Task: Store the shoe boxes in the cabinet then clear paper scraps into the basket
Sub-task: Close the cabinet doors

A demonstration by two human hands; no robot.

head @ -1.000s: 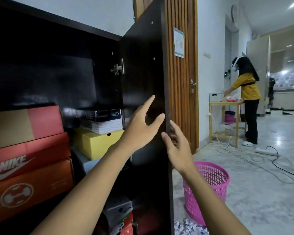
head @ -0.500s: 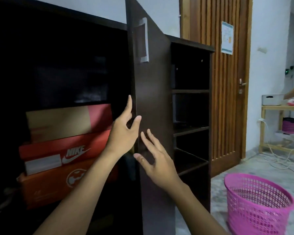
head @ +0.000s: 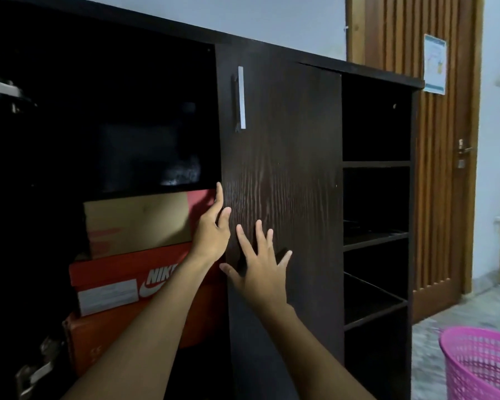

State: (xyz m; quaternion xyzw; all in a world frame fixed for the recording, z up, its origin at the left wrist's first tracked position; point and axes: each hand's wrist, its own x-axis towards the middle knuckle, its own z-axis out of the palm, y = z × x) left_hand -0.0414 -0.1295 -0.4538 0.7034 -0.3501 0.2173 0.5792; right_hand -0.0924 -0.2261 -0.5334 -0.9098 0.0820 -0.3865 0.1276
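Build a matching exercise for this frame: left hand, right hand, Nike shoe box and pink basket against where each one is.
Things:
1. left hand
2. right hand
3. Nike shoe box
4. pink basket

Places:
A. on the floor, lower right
B. fingers spread, flat on the face of the cabinet door
C. middle of the stack inside the cabinet
D. at the door's left edge

Pairs: 1-D, 2-B, 3-C, 4-A
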